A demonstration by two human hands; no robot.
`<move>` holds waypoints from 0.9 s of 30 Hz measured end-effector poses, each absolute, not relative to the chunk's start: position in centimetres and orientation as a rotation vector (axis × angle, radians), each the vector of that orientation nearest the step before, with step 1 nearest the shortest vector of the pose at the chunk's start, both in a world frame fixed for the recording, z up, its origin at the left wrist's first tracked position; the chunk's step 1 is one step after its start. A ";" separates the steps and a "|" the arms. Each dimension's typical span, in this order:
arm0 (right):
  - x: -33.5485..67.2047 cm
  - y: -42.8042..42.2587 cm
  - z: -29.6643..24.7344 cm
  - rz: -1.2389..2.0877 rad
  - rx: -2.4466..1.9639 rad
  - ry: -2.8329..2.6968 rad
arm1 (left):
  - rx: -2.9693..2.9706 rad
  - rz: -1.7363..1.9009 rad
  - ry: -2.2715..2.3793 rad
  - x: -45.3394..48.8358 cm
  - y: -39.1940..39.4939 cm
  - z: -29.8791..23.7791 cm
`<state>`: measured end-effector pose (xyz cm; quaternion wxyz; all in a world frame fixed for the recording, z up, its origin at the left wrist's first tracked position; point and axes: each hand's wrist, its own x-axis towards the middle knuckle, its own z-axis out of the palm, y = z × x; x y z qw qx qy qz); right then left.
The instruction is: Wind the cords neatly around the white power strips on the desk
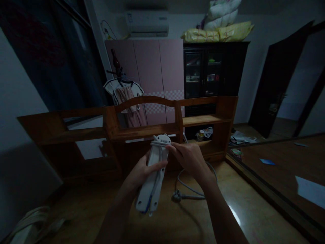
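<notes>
A long white power strip point(153, 176) is held upright in front of me, its far end pointing at the wooden shelf unit. My left hand point(142, 171) is wrapped round its middle from the left, thumb across the front. My right hand point(189, 157) pinches the grey cord at the strip's top end with its fingertips. The cord point(189, 189) loops down behind my right wrist to a plug point(177, 196) lying on the floor.
A low wooden shelf unit point(147, 130) stands just ahead on the wooden floor. Behind it are a pink wardrobe point(157, 67), a dark cabinet point(210, 71) and clothes on hangers point(125, 93). A dark wooden board point(284, 159) with papers lies at right.
</notes>
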<state>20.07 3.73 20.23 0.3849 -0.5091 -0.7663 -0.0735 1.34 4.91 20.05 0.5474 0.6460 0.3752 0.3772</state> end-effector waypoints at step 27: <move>20.9 4.8 18.7 -0.122 -1.417 -1.987 | 2.003 1.442 1.440 0.0 8.2 17.8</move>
